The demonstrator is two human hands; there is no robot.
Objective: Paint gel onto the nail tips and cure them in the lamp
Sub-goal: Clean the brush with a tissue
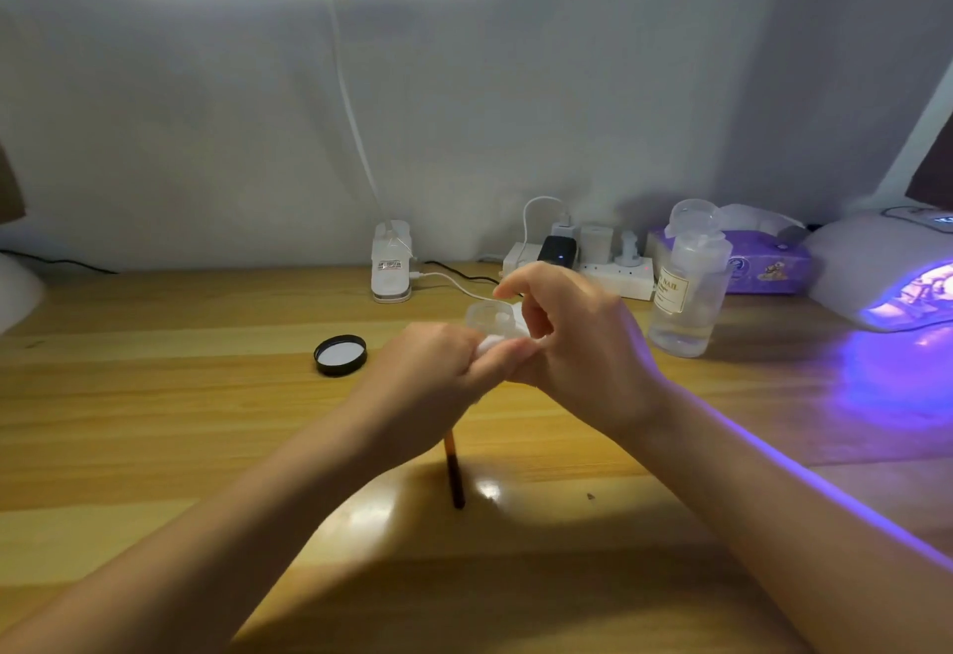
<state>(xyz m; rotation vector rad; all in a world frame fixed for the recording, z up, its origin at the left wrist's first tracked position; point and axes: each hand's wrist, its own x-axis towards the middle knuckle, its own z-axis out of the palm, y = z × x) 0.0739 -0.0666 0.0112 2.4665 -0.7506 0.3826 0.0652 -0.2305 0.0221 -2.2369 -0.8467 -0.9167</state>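
Two hands meeting, left hand (438,370) grip around thin brush handle (454,473), right hand (577,344) pinching soft white pad (490,341).

A brush (454,473) — dark handle shading to amber near the top — slants down from under the left hand, its lower end close to the wooden table. The white curing lamp (851,266) sits at the far right edge, its opening glowing violet and spilling light across the wood. A black jar lid (341,355) lies upside down, well left of the lamp.
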